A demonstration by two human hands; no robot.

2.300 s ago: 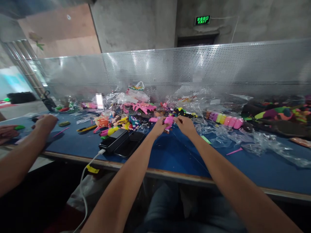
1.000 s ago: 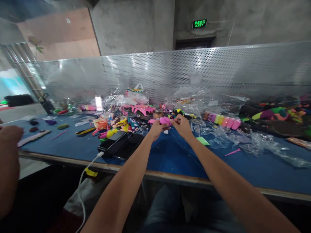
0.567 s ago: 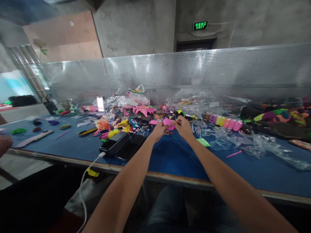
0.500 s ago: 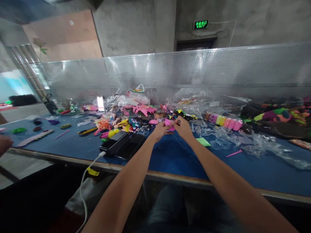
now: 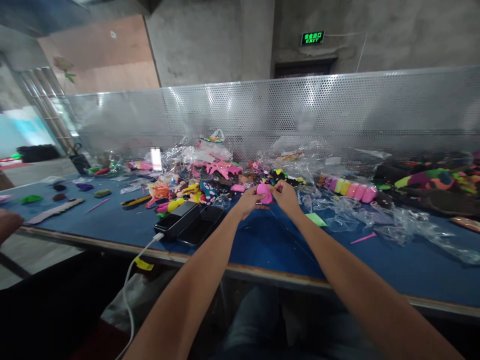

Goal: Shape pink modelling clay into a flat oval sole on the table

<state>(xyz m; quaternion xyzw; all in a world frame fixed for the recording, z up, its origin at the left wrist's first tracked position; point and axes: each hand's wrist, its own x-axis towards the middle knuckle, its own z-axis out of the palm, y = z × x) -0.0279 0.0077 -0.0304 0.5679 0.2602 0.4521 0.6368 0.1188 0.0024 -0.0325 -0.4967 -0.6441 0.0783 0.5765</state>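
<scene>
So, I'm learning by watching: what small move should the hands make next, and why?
Perhaps a light pinch by the right hand at the pink piece's edge: the left hand holds the piece from the opposite side, and the right hand is close beside it, though contact is unclear.

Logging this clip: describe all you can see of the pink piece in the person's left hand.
The pink piece is a bright, smooth, rounded lump that seems to narrow toward its upper end; it looks like soft modelling clay. Finer details are too small to make out. The left hand grips it at one side, over the blue table. On its other side, the right hand is close, though whether its fingertips touch it is unclear.
</scene>
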